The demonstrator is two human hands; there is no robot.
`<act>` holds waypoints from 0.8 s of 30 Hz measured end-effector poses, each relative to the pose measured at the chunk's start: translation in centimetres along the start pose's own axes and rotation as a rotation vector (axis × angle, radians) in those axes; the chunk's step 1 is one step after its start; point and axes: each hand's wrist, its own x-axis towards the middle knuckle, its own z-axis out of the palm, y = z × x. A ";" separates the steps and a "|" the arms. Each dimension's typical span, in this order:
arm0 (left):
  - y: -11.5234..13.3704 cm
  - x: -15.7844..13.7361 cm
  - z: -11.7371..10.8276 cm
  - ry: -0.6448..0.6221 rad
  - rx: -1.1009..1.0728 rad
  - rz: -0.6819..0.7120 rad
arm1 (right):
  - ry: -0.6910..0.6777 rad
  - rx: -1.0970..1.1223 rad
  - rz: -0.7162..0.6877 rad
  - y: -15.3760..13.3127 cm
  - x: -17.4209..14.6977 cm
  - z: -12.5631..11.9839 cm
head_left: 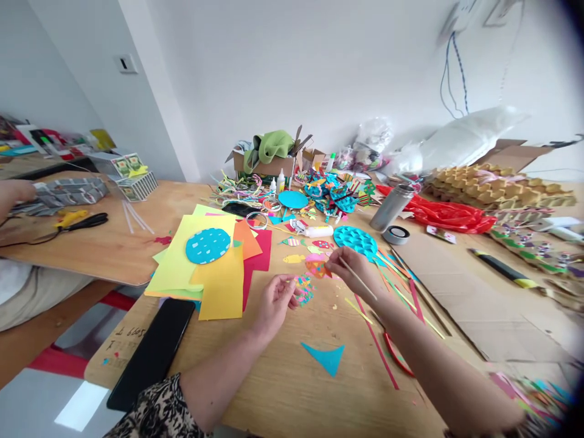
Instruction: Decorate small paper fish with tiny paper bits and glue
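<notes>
One cardboard box (239, 163) on the bench (274, 383) holds green cloth (276, 146); the left hand (275, 302) pinches a speckled paper cutout (305, 292), the right hand (356, 266) grips a thin stick (365, 286)

Bright diffuse light, glare on the floor (39, 395), wide-angle stretching, blurred right edge, dark right-hand corners

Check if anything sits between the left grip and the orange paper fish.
Partly: the multicoloured paper piece held in the left grip juts out toward the orange paper fish; nothing else visible intervenes.
</notes>
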 end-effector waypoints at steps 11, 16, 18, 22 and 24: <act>-0.1 0.4 -0.7 0.148 0.037 0.042 | -0.043 -0.387 0.000 1.1 10.8 5.9; -0.2 0.6 -1.0 0.160 0.048 0.051 | 0.015 -0.440 -0.013 0.3 11.2 4.2; -0.2 0.6 -1.1 0.160 0.053 0.054 | 0.039 -0.437 -0.034 -0.1 10.7 2.7; -0.1 0.5 -1.0 0.155 0.064 0.061 | 0.031 -0.406 -0.057 -0.2 8.7 0.3; 0.0 0.4 -0.9 0.150 0.075 0.067 | 0.003 -0.388 -0.068 -0.2 7.6 -0.3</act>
